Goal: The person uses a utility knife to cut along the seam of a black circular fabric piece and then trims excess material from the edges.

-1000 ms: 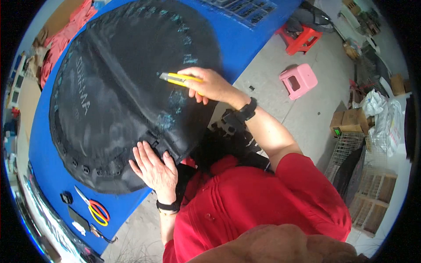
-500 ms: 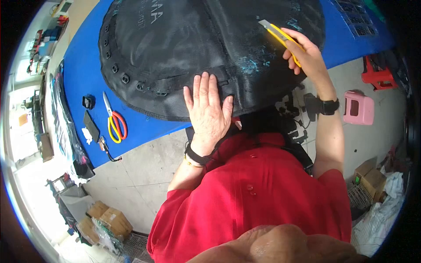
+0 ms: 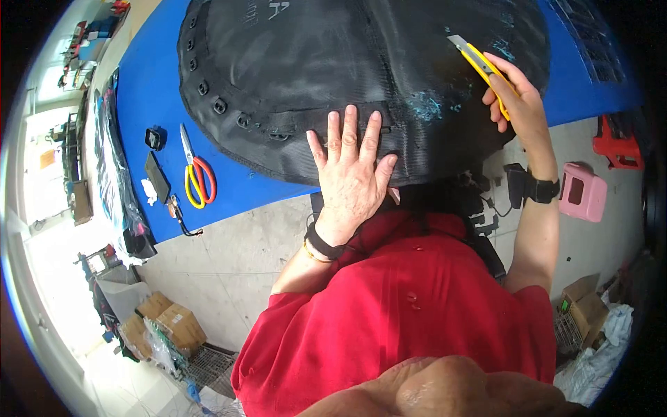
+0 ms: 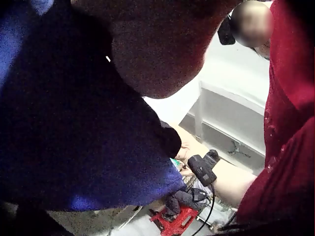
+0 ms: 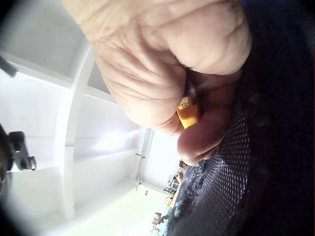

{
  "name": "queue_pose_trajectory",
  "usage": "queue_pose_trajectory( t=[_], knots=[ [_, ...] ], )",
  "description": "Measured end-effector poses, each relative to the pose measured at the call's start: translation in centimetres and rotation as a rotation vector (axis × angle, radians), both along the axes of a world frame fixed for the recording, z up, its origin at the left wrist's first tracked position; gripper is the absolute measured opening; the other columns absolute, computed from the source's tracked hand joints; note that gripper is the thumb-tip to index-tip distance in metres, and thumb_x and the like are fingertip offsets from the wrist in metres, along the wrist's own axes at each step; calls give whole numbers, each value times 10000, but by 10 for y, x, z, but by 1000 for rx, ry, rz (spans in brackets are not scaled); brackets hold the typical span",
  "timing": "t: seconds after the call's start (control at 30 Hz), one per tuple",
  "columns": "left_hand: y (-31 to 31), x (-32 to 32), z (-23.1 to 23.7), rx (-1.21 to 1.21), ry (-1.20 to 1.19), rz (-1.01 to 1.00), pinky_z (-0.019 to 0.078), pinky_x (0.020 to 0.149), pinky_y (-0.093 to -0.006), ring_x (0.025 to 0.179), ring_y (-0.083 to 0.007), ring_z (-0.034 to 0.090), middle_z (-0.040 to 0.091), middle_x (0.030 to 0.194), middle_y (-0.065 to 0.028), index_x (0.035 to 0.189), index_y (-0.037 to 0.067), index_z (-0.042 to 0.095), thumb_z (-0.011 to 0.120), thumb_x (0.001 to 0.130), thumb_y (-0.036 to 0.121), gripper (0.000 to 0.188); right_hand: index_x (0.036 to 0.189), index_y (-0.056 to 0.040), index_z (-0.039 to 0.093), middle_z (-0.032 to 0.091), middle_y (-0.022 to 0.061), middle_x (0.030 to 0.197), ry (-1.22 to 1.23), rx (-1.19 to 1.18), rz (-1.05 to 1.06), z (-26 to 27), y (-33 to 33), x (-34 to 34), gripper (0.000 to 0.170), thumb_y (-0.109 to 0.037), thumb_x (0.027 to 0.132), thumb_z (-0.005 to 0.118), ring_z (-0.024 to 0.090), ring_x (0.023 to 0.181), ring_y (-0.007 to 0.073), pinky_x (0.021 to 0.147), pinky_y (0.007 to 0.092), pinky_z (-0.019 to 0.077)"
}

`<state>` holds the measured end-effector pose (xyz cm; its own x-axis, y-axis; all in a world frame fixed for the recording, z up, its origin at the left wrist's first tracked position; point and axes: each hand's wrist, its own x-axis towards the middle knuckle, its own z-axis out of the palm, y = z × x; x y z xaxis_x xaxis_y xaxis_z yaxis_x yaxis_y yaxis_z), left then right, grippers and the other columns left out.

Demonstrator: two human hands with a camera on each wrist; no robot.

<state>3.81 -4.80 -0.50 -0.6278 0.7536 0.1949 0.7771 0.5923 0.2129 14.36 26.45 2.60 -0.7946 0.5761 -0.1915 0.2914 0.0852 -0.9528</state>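
A large round black fabric piece (image 3: pixel 319 76) with pale lettering, a seam down it and small black buckles along its left edge lies on the blue table. My left hand (image 3: pixel 351 177) rests flat on its near edge, fingers spread and straight. In my right hand (image 3: pixel 522 111) is a yellow utility knife (image 3: pixel 479 62), its blade out and pointing to the upper left over the fabric. The right wrist view shows the knife's yellow end (image 5: pixel 187 113) between curled fingers, close over the woven cloth (image 5: pixel 231 162). Teal thread bits (image 3: pixel 425 105) are scattered near the seam.
Scissors (image 3: pixel 196 174) with red and yellow handles lie on the blue table (image 3: pixel 229 201) at left, beside a black strip (image 3: pixel 157 177) and a small black roll (image 3: pixel 154 139). A pink stool (image 3: pixel 582 191) and a red stool (image 3: pixel 617 142) stand on the floor at right.
The head view has swung, so the fabric and both hands sit further right and higher in it. My left hand's fingers have spread wider on the fabric; the right still grips the utility knife.
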Motion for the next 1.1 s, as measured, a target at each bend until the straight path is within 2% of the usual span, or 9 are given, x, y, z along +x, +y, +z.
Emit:
queue_pose_trajectory(
  t=[0.17, 0.33, 0.4, 0.47, 0.57, 0.67, 0.87, 0.9, 1.1],
  knots=[
    [-8, -4, 3, -20, 5, 62, 129, 1278, -682, 1595, -452, 273, 335, 1715, -224, 1636, 155, 470, 562, 1067, 476, 660, 1532, -132, 589, 663, 26, 866, -11, 13, -3, -1, 1, 1, 469, -308, 1098, 613, 582, 628, 41, 496, 202, 469],
    [-27, -18, 9, 43, 1, 143, 170, 1285, -646, 1580, -472, 295, 360, 1690, -247, 1587, 46, 491, 544, 1091, 438, 634, 1537, -148, 587, 662, 26, 866, -28, 29, -2, 1, -1, -1, 468, -325, 1105, 604, 588, 620, 41, 477, 196, 467],
    [-33, -24, 15, 109, 63, 213, 247, 1263, -623, 1530, -481, 364, 415, 1633, -272, 1544, 28, 526, 585, 1081, 399, 597, 1547, -153, 578, 664, 28, 867, -26, 25, -2, -1, 1, -1, 478, -334, 1106, 608, 589, 616, 40, 468, 194, 467],
    [-39, -31, 22, 171, 141, 292, 408, 1129, -553, 1322, -457, 534, 546, 1441, -274, 1476, 23, 583, 637, 1066, 355, 530, 1550, -153, 576, 664, 29, 862, -40, 18, -15, 1, 0, -2, 481, -336, 1107, 609, 588, 616, 41, 468, 195, 467],
    [-45, -41, 24, 135, 117, 362, 439, 1049, -521, 1186, -404, 587, 616, 1268, -217, 1479, 64, 598, 636, 1072, 368, 509, 1550, -149, 578, 663, 27, 854, -25, 21, -10, -2, 1, -1, 481, -337, 1108, 608, 584, 614, 40, 471, 194, 465],
    [-46, -46, 23, 110, 130, 372, 437, 1050, -520, 1177, -392, 597, 621, 1260, -203, 1478, 66, 602, 632, 1071, 381, 516, 1549, -139, 577, 662, 24, 846, -30, 25, -19, 1, -1, -2, 486, -340, 1108, 608, 580, 613, 39, 473, 191, 461],
    [-45, -46, 19, 42, 172, 386, 407, 1135, -577, 1201, -376, 607, 624, 1264, -176, 1461, 62, 617, 627, 1069, 400, 518, 1552, -128, 570, 661, 21, 843, 1, 7, 8, -5, 3, -1, 499, -339, 1101, 611, 574, 610, 39, 472, 191, 455],
    [-45, -46, 20, 49, 138, 393, 370, 1184, -611, 1229, -383, 603, 613, 1286, -181, 1452, 57, 622, 624, 1071, 396, 510, 1552, -129, 571, 661, 20, 843, 0, 12, 6, -5, 3, -1, 498, -336, 1101, 610, 573, 609, 39, 471, 191, 454],
    [-48, -49, 4, 99, 88, 376, 292, 1247, -635, 1471, -442, 461, 506, 1546, -252, 1496, 64, 587, 629, 1068, 384, 536, 1550, -130, 573, 659, 13, 836, -9, 26, -7, -4, 2, -1, 485, -319, 1104, 599, 568, 604, 37, 471, 187, 451]
  ],
)
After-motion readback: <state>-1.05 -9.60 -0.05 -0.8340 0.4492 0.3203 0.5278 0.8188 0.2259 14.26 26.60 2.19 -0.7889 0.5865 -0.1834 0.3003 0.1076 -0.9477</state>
